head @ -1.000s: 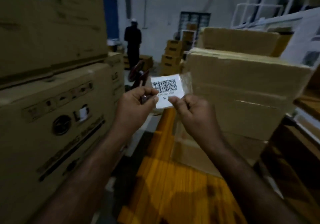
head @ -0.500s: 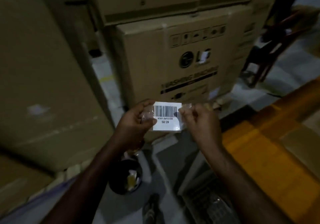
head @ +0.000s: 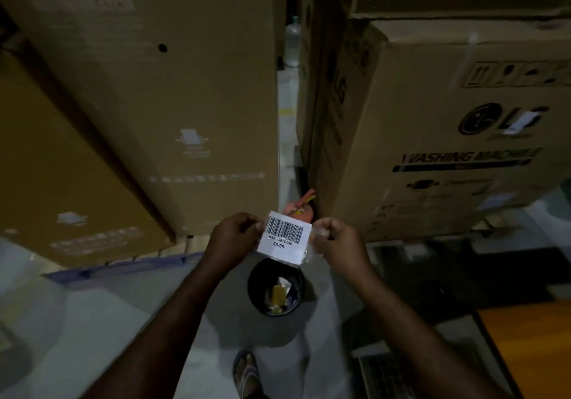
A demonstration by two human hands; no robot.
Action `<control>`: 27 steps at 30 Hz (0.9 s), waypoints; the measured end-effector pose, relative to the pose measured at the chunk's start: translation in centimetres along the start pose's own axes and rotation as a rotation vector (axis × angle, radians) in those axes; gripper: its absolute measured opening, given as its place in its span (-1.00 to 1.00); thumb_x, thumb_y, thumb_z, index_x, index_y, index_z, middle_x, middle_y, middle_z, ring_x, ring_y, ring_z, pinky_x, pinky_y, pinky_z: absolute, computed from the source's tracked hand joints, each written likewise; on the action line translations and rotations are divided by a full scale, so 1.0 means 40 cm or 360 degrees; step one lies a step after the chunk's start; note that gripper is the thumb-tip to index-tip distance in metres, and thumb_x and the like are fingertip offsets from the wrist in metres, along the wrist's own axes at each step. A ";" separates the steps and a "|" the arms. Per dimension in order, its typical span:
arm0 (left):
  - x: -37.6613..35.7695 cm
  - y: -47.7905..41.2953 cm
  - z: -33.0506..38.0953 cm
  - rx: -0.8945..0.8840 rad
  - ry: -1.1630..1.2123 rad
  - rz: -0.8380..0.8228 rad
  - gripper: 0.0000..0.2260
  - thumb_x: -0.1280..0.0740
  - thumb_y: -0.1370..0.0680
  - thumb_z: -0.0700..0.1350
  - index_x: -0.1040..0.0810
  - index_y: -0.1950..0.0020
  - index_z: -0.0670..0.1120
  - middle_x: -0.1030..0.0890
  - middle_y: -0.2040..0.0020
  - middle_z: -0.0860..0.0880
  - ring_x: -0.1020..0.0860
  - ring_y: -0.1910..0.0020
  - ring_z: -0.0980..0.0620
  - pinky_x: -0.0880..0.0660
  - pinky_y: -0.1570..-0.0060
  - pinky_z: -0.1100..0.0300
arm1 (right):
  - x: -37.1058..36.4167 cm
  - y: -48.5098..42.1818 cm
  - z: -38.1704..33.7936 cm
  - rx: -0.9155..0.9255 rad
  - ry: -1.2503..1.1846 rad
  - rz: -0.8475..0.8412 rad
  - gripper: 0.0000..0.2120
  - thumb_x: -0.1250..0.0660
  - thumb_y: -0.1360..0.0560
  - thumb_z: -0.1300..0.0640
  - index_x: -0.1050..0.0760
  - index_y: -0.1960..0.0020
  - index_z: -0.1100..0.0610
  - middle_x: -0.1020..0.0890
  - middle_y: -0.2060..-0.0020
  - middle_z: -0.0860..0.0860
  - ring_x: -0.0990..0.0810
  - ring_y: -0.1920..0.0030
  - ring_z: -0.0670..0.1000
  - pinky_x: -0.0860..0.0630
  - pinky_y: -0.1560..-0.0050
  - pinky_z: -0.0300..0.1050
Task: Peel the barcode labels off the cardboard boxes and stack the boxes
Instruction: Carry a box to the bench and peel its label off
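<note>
My left hand (head: pixel 231 238) and right hand (head: pixel 336 241) each pinch a side edge of the peeled barcode label (head: pixel 285 238), holding it taut, probably so the sticky film cannot fold. It hangs directly above the black bin (head: pixel 258 275), with the cardboard boxes (head: pixel 432 120) standing beyond. Half a second ago the bin lay lower left of the label; my grip is unchanged.

We see a dim, underlit scene with a murky brown cast. The white barcode label (head: pixel 285 238) is the brightest spot and its print reads sharp, while lettering on the cardboard boxes (head: pixel 448 139) smears with blur toward the right edge. Wide-angle distortion bends the box edges, and the lower corners fall into deep shadow
</note>
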State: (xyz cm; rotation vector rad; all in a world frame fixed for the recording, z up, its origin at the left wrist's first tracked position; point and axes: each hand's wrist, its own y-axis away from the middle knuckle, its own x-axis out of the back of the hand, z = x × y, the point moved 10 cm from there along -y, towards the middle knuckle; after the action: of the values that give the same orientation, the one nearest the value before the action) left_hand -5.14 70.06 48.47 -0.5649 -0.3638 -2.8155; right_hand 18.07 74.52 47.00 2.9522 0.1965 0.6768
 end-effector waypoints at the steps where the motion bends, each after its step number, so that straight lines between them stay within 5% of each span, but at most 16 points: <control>1: 0.009 -0.026 -0.019 0.0020 -0.0075 -0.0005 -0.89 -0.41 -0.45 -0.01 -0.66 0.17 -0.03 -0.69 0.29 -0.02 -0.64 0.28 -0.02 -0.58 0.11 0.03 | -0.023 -0.023 0.003 -0.0015 0.0041 -0.0005 -0.84 -0.35 -0.38 0.20 -0.54 0.17 -0.07 -0.64 0.35 0.00 -0.60 0.29 0.07 -0.57 0.17 0.06; 5: 0.019 -0.153 -0.074 -0.0006 -0.0482 0.0017 -0.85 -0.45 -0.51 -0.10 -0.72 -0.04 -0.12 -0.73 0.00 -0.07 -0.65 0.00 -0.04 -0.36 0.16 0.25 | -0.113 -0.135 0.051 -0.0114 0.0135 -0.0025 -0.88 -0.30 -0.39 0.13 -0.50 0.24 -0.08 -0.58 0.41 0.00 -0.63 0.28 0.18 -0.60 0.21 0.16; 11: -0.025 -0.339 -0.253 0.0259 -0.0561 -0.0052 -0.89 -0.46 -0.48 -0.16 -0.71 0.02 -0.13 -0.73 0.08 -0.12 -0.68 0.05 -0.11 -0.58 0.02 0.12 | -0.232 -0.280 0.201 -0.0385 0.0200 -0.0011 -0.77 -0.30 -0.43 0.22 -0.49 0.32 -0.06 -0.66 0.33 0.05 -0.65 0.25 0.19 -0.62 0.17 0.18; 16: -0.137 -0.434 -0.429 0.0455 -0.0549 -0.0098 -0.90 -0.40 -0.50 -0.22 -0.67 0.10 -0.24 -0.70 0.08 -0.24 -0.64 0.08 -0.07 -0.41 0.19 0.17 | -0.320 -0.374 0.416 -0.0593 0.0328 0.0001 -0.75 -0.30 -0.41 0.29 -0.43 0.36 0.01 -0.64 0.32 0.06 -0.64 0.23 0.19 -0.61 0.16 0.13; 24: -0.378 -0.510 -0.755 0.0517 -0.0525 -0.0201 -0.75 -0.33 -0.55 -0.13 -0.68 -0.11 -0.23 -0.68 -0.06 -0.15 -0.62 -0.09 -0.09 -0.38 0.00 0.29 | -0.532 -0.495 0.852 -0.0772 0.0706 -0.0434 -0.78 -0.24 -0.49 0.34 -0.64 0.03 0.17 -0.67 0.01 0.15 -0.60 -0.04 0.16 -0.37 0.10 -0.24; 27: -0.414 -0.519 -0.906 0.0714 -0.0563 -0.0266 -0.63 -0.28 -0.51 0.02 -0.66 -0.13 -0.21 -0.68 -0.10 -0.22 -0.63 -0.12 -0.19 -0.55 0.04 0.24 | -0.620 -0.514 0.981 -0.0783 0.0778 -0.0613 -0.73 -0.23 -0.50 0.35 -0.63 -0.12 0.23 -0.65 -0.10 0.19 -0.58 -0.14 0.20 -0.49 -0.08 -0.16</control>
State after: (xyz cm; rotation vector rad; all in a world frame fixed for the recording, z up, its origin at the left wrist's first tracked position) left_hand -8.69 82.23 5.36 -0.9562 -1.1207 -2.6397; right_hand 11.08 88.17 -1.40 2.1624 0.5315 1.1689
